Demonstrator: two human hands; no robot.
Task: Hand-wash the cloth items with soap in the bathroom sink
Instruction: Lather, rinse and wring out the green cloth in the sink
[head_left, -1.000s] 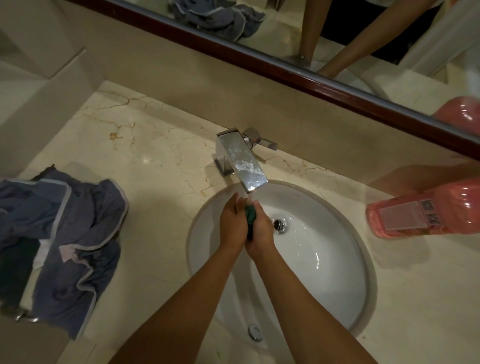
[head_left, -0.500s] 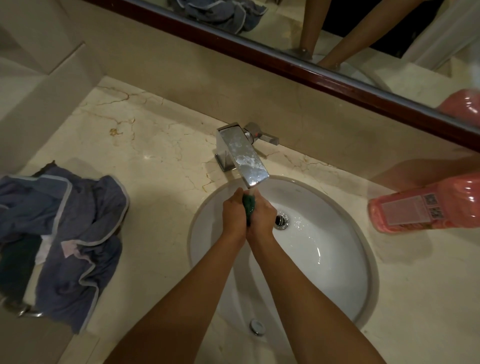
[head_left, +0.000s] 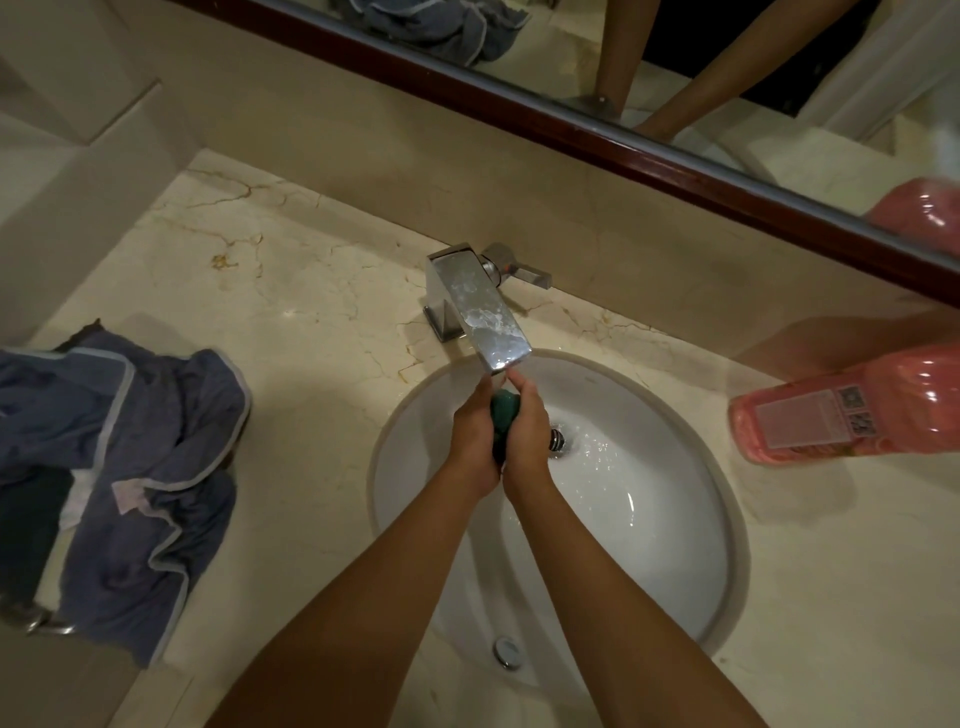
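Blue clothes (head_left: 130, 467) heaped at the table's (head_left: 311, 322) left; over the sink (head_left: 649, 519), left hand (head_left: 475, 441) and right hand (head_left: 527, 434) squeeze a green cloth (head_left: 503, 415) between them under the faucet (head_left: 480, 306). Water seems to be running. Pink bottle (head_left: 852, 410) lies far right.

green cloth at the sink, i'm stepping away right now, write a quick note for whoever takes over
Left hand and right hand: both grip the small bunched green cloth, pressed between them just under the spout of the square chrome tap.
Water is in the round white sink basin near the drain.
Crumpled blue-grey cloth with pale trim lies on the marble counter to the left, not in the sink.
Pink plastic bottle lies on its side to the right.
Left: finish the green cloth, then wash the blue-grey one.
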